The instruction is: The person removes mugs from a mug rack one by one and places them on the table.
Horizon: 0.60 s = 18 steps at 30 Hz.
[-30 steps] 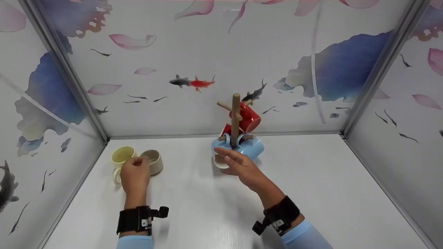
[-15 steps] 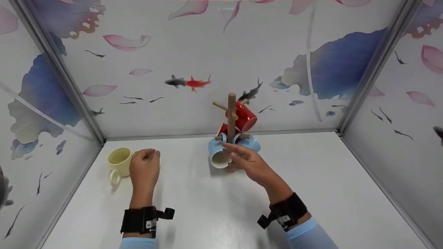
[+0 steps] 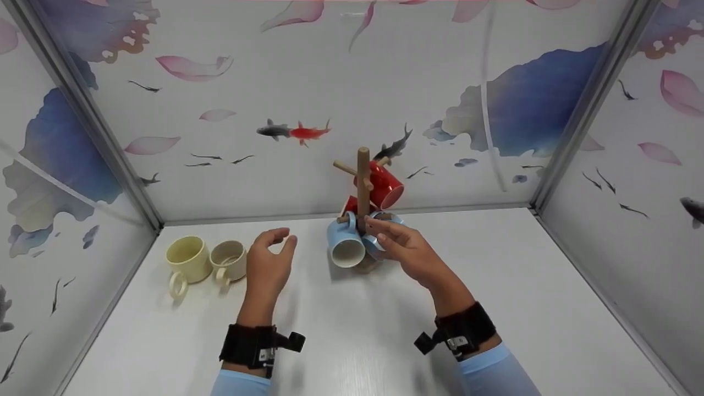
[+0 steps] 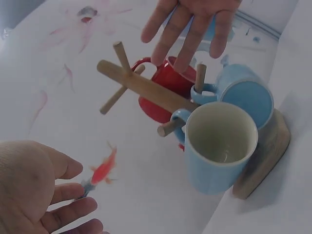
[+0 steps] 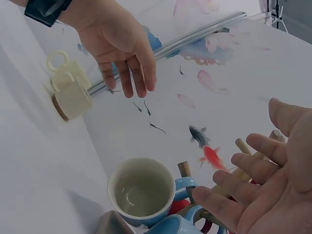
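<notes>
Beige mug [image 3: 228, 260] now shows left of the left hand [image 3: 270, 267], which has shifted rightward, fingers apart; right hand [image 3: 410, 253], fingers parted, stays near wooden rack [image 3: 363, 190]; tabletop [image 3: 352, 313] spreads between.

A red koi [image 3: 308, 133] is printed on the white back panel [image 3: 264, 190], with a grey-black koi [image 3: 273, 130] touching it on its left. A darker koi [image 3: 393, 147] slants right of the red koi and slightly lower. Well to the red koi's right spreads a blue-and-grey watercolour lotus leaf [image 3: 542, 104], ending beside a metal corner post [image 3: 589, 107]. Up and left of the red koi lies a long pink petal [image 3: 190, 69]; a smaller petal [image 3: 218, 115] is nearer it. Below the red koi stretches the white worktop [image 3: 335, 346]. The right wrist view shows a thin dark stand [image 5: 277, 12], partly cut off, far up and right of the red koi.
</notes>
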Motion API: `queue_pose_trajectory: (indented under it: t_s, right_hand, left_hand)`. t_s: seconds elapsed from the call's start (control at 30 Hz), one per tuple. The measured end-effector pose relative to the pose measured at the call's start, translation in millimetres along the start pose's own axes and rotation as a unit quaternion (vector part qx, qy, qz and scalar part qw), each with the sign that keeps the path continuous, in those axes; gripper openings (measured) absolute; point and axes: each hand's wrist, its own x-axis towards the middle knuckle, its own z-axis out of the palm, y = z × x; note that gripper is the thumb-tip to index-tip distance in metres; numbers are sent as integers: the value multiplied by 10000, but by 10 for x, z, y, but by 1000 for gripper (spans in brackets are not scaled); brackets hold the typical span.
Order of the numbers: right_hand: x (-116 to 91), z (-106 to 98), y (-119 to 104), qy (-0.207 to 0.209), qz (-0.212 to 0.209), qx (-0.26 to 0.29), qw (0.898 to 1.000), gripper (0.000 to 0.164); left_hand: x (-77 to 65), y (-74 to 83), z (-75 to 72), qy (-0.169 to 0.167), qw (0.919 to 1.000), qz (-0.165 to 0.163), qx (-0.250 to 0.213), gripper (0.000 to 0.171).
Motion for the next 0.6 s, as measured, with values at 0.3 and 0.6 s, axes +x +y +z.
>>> queue_pose_trajectory:
  t_s: [0.3,0.6]
  right_hand:
    - [-20,-94,-26,352,258,-118,9990,56]
    - [-46,-185,-11,450,240,-192,9985,58]
  left_hand:
    - [-69,230,379,-507,9984,244,-13,40]
    - [-121,342,558,-997,9937,482,-183,48]
